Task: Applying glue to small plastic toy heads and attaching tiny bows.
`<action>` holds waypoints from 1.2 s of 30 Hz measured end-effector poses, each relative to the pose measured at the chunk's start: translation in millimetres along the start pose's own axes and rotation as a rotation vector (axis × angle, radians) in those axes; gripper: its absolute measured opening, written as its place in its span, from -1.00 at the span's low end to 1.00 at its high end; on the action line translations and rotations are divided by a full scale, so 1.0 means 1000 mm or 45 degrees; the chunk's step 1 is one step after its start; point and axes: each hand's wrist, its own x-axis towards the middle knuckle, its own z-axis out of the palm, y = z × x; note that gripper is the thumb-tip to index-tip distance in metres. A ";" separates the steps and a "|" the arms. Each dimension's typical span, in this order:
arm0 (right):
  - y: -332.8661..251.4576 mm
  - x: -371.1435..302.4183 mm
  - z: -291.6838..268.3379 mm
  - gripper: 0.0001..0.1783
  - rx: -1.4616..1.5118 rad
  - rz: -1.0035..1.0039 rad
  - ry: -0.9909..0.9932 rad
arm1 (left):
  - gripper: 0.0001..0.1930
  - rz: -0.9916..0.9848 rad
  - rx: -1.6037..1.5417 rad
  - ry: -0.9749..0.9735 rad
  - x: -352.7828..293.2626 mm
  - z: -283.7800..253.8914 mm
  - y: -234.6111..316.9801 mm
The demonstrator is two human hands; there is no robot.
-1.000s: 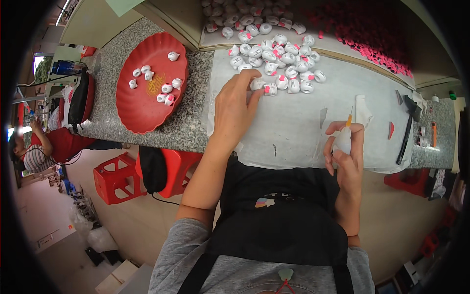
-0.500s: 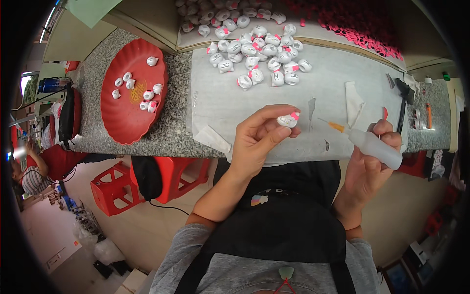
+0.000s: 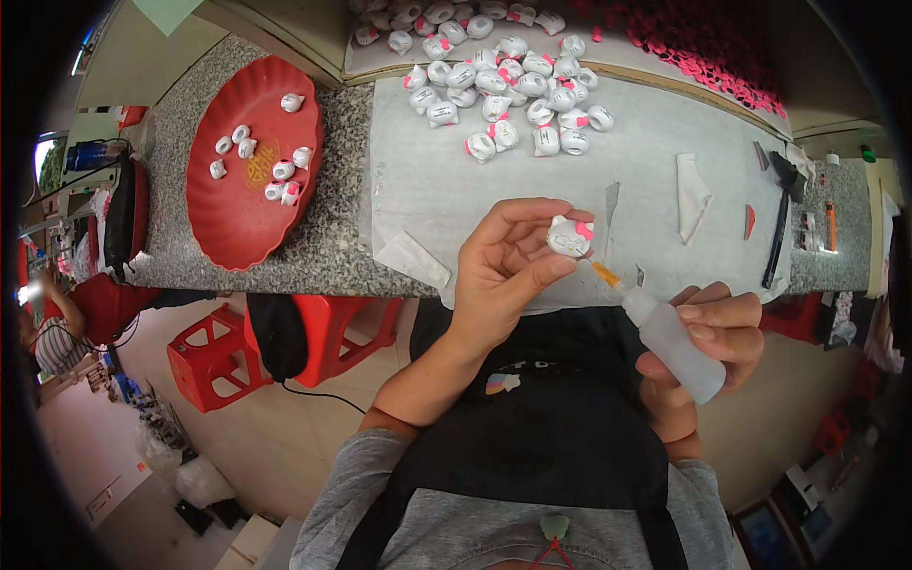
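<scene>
Between the thumb and fingers of my left hand (image 3: 503, 271) is a small white cat-head figure (image 3: 568, 237) with a pink bow, its marked front facing up. My right hand (image 3: 712, 332) is wrapped round a translucent white squeeze bottle (image 3: 679, 347), tilted with its tip up and to the left. The bottle's orange needle tip (image 3: 606, 275) points at the lower right of the figure. Whether the fine needle touches the figure I cannot tell. Both hands are above the front edge of the white work sheet (image 3: 427, 190).
Several similar white figures (image 3: 494, 81) lie at the back of the sheet, below a shelf with many pink pieces (image 3: 703, 66). A red scalloped tray (image 3: 223, 228) with several figures stands left. Paper scraps (image 3: 692, 198) lie right. Red stools (image 3: 214, 356) stand below left.
The bottle has moved left and down, bringing its needle tip close to the figure. In my left hand the figure has turned so its front shows more.
</scene>
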 end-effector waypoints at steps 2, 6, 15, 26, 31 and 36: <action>0.000 0.000 0.001 -0.55 -0.019 0.001 -0.004 | -0.64 -0.003 -0.007 -0.006 0.000 0.000 0.000; -0.001 -0.001 0.003 -0.56 -0.033 0.017 0.004 | -0.63 0.002 0.005 -0.016 0.000 -0.001 0.000; -0.004 0.006 -0.005 -0.52 0.066 0.023 -0.148 | -0.64 0.002 -0.018 0.011 0.000 -0.001 0.000; 0.000 0.000 -0.001 -0.59 -0.092 -0.023 -0.035 | -0.62 -0.064 -0.037 -0.014 0.000 -0.001 -0.001; -0.001 0.000 0.001 -0.59 -0.060 -0.012 -0.033 | -0.62 -0.054 -0.034 0.001 0.000 0.000 -0.002; -0.001 0.000 0.001 -0.58 -0.077 -0.012 -0.031 | -0.62 -0.026 0.036 -0.054 -0.001 -0.002 -0.002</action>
